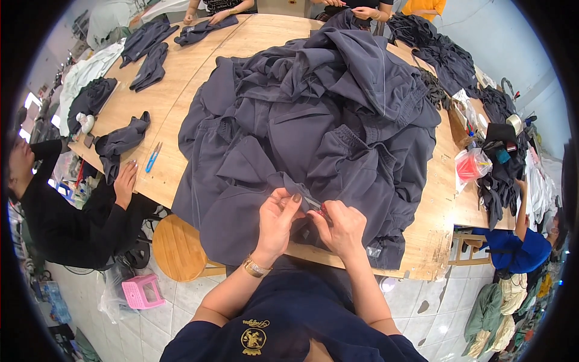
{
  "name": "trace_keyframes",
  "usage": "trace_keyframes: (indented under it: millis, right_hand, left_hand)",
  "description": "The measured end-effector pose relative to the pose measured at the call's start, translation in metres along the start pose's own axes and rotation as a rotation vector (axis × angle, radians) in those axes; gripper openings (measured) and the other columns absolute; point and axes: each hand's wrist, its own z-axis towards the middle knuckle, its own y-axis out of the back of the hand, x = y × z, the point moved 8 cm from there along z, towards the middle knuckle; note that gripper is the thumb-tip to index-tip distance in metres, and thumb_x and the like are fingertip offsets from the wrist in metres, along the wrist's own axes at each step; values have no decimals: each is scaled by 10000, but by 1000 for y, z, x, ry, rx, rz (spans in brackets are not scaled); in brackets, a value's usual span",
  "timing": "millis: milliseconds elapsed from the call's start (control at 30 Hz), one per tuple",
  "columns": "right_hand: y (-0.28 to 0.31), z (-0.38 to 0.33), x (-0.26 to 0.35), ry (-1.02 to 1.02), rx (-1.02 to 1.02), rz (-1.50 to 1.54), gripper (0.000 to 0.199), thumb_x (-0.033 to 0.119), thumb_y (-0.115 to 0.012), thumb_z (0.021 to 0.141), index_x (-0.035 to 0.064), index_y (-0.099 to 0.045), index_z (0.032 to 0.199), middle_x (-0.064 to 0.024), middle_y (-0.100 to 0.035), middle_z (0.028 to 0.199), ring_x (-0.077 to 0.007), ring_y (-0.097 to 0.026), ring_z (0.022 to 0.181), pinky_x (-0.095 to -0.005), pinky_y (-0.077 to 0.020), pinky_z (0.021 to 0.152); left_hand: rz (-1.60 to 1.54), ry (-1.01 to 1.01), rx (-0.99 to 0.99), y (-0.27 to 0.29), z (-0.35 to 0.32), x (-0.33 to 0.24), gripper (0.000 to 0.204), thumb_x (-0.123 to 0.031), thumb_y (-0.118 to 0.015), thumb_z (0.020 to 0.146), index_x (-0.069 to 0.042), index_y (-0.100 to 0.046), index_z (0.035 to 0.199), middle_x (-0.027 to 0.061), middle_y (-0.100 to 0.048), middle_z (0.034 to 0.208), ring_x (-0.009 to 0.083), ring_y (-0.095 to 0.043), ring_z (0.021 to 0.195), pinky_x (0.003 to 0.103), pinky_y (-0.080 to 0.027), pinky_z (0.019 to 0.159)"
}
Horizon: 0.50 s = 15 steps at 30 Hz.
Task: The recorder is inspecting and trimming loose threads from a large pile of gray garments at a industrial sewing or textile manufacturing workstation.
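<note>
**Currently: both hands pinched on dark grey garment at table's near edge**

Left hand (pixel 278 218): curled, thumb and forefinger pinched on a fold of the dark grey garment (pixel 253 181). Remaining fingers loosely bent, not flat. Gold wristwatch (pixel 256 266) on that wrist.

Right hand (pixel 341 228): also curled, fingertips closed on the same fabric just beside the left. Something small and reddish between the fingers, too small to identify. Hands close together, nearly touching, a short span of cloth held between them.

Garment position: front of the big pile of dark grey clothing (pixel 338 102), draped over the near edge of the wooden table (pixel 181 102), hanging down toward the lap.

Around:
- round wooden stool (pixel 176 247) below table edge, left of the hands
- pink plastic stool (pixel 142 291) on tiled floor, further left
- blue-handled snips (pixel 153 157) on table, well apart to the left
- co-worker's hand (pixel 125 183) resting on the table edge by another dark garment (pixel 119 142)
- red plastic bag (pixel 471 165) at the right side of the table
- more dark pieces stacked at the far left (pixel 148 57) and far right (pixel 446 54)
- other people's hands at the far edge (pixel 365 11)
</note>
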Motion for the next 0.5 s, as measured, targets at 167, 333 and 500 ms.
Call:
trace_keyframes:
  millis: [167, 333, 500]
  right_hand:
    - [1, -2, -1, -5, -19, 35, 224, 210, -723, 770, 43, -573, 763, -51, -549, 621, -212, -512, 479, -292, -389, 481]
    - [-3, -11, -32, -381, -46, 393, 242, 223, -709, 799, 27, -567, 792, -83, -540, 603, -232, -540, 486, -306, -415, 476]
    - [-2, -3, -4, -37, -67, 133, 261, 285, -713, 784, 63, -575, 773, -46, -556, 654, -216, -509, 468, -308, -380, 454]
  left_hand:
    - [41, -13, -5, 1, 0, -1, 119, -121, -555, 937, -31, -538, 1014, 43, -630, 943, 107, -620, 837, 271, -523, 739]
    - [-74, 16, 2, -3, 1, -5, 116, -120, -544, 942, -41, -545, 1027, 39, -638, 946, 108, -622, 852, 277, -508, 778]
    - [-78, 6, -18, 1, 1, -8, 117, -125, -545, 942, -48, -551, 1030, 37, -638, 947, 104, -618, 842, 272, -500, 777]
